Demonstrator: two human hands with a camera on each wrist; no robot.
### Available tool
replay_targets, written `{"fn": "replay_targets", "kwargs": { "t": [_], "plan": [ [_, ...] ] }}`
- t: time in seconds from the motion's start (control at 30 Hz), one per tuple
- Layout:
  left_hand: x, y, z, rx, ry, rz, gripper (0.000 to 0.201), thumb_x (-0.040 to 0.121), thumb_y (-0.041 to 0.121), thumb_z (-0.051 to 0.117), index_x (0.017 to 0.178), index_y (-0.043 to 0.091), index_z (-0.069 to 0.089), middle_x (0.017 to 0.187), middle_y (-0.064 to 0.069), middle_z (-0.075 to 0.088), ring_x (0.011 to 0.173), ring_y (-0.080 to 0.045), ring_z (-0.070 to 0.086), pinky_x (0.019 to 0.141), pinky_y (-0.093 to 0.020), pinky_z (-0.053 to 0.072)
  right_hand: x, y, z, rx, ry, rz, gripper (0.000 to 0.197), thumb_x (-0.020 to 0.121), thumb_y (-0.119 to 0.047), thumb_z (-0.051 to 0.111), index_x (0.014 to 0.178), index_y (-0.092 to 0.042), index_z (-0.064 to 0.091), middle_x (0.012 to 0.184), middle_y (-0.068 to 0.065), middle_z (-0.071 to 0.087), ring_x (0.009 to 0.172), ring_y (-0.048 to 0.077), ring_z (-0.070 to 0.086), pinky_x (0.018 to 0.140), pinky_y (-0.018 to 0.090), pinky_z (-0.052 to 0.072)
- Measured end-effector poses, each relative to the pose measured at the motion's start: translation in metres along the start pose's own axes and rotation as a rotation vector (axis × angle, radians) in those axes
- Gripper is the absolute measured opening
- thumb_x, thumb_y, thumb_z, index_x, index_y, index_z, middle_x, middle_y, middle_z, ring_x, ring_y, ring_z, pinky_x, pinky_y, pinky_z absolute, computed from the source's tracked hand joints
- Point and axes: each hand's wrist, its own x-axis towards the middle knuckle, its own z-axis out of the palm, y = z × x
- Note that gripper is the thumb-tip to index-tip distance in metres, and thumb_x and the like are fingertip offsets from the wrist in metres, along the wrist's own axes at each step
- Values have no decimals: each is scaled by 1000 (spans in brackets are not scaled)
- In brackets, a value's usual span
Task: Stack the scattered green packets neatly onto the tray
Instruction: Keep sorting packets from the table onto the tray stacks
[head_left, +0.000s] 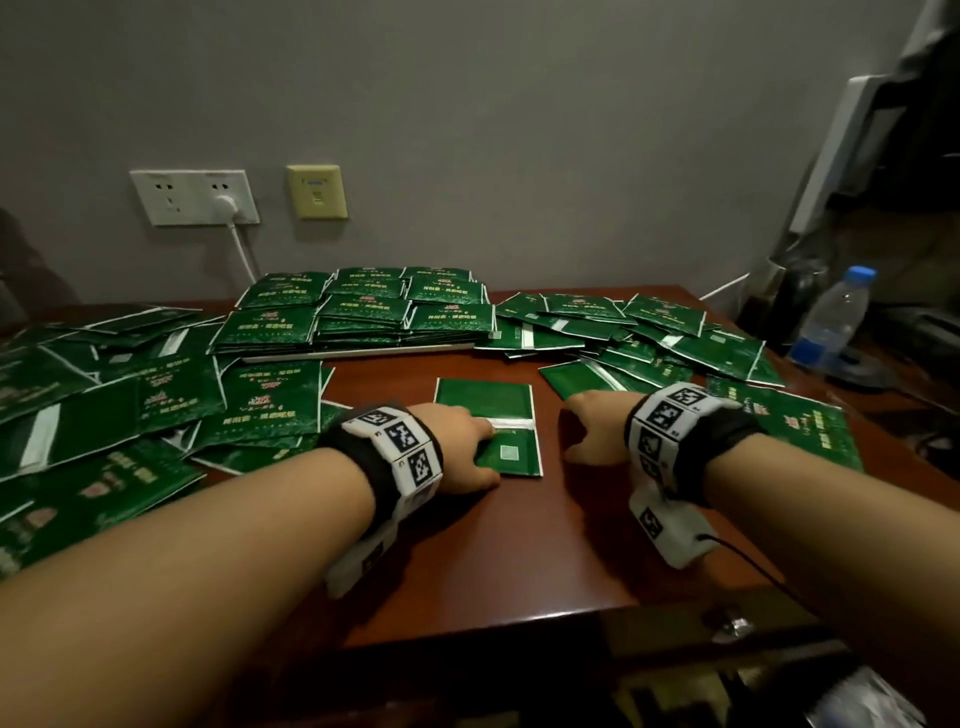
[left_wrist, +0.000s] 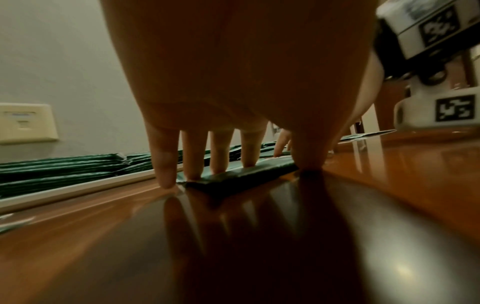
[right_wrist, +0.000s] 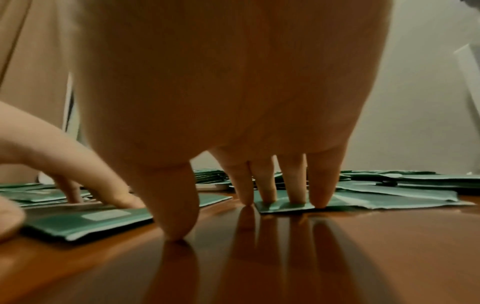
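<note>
Single green packet (head_left: 485, 415) lies face-down mid-frame on counter (head_left: 519, 545). Left hand (head_left: 457, 447) flat on its left edge, fingers (left_wrist: 193, 156) straight, pressing, not curled round it. Right hand (head_left: 597, 426) just right of it, fingers (right_wrist: 293, 185) straight, tips on corner of another packet (right_wrist: 285, 205). Tray (head_left: 363, 352) upper centre, holds neat packet stacks (head_left: 363, 306). Loose packets (head_left: 130, 395) pile up left and right. Water bottle (head_left: 831, 317) far right.
</note>
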Motion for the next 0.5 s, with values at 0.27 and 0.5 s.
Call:
{"fn": "replay_targets", "kwargs": {
  "t": [0.27, 0.5],
  "plan": [
    [-10, 11, 6, 52, 66, -122, 62, 90, 62, 47, 132, 17, 48, 119, -8, 61, 106, -29, 60, 71, -31, 41, -40, -20, 15, 4, 21, -192, 72, 84, -46, 64, 146, -25, 36, 146, -2, 41, 127, 20, 48, 104, 33, 42],
    [-21, 12, 8, 100, 37, -133, 44, 89, 47, 57, 115, 11, 59, 91, -4, 62, 82, -27, 62, 66, -29, 47, -45, -28, 13, -3, 70, -140, 64, 84, -37, 65, 141, -25, 41, 138, 1, 44, 122, 22, 50, 98, 37, 47]
  ]
}}
